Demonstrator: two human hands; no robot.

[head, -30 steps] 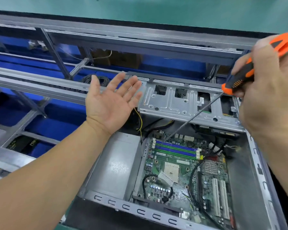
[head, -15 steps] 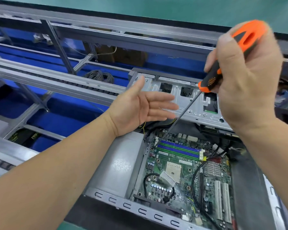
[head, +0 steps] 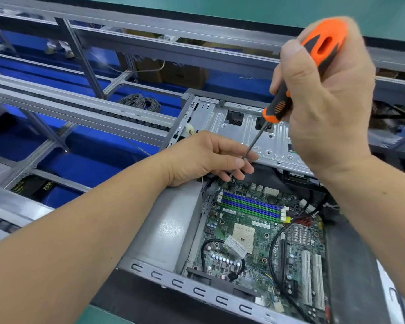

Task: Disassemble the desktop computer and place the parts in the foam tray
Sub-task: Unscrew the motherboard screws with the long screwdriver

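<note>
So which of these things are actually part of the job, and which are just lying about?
In the job:
- screwdriver, gripped by right hand
- left hand, pinching its shaft
- motherboard
- case
- drive cage

Lying about:
- cable coil
- cardboard box
- metal rails

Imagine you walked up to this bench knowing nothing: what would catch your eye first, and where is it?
First, the orange-and-black screwdriver gripped in the right hand at upper right, its shaft slanting down into the open computer case. The left hand pinches that shaft just above the far left corner of the green motherboard, which fills the case bottom with its blue and green memory slots.
</note>
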